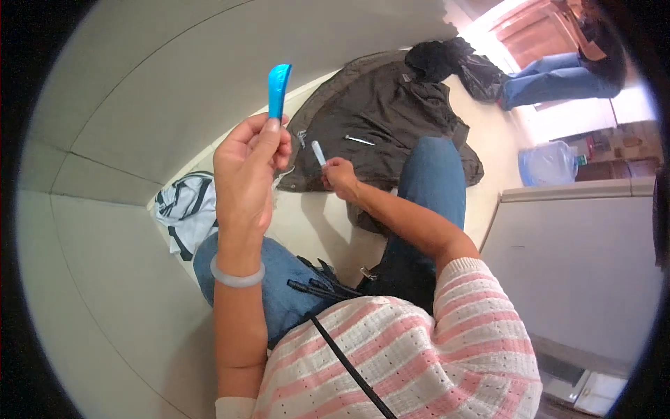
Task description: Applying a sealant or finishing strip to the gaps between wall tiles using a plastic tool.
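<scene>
Head view: a glossy blue strip (279,87) is being held up by the left hand (246,157), its lower end being pinched between thumb and fingertips while the other fingers are being loosely curled. Only that end is being gripped, so the strip could probably be lost if the pinch were loosened, its smooth-looking surface being a likely cause. By the right hand (340,177), a pale slender stick (318,151) is being held by one end, the fingers being closed around it; whether the dark garment (380,115) is being touched by it cannot be told. Should its free end be swung low, the cloth could be snagged, or the slim silvery tool (360,140) knocked. That tool is being supported by the garment, which is being spread in uneven folds over the floor (289,216); were the cloth tugged, the tool could be rolled away. Part of the garment is being hidden by the right knee (436,157), and it could be dragged if the leg were shifted against it.
</scene>
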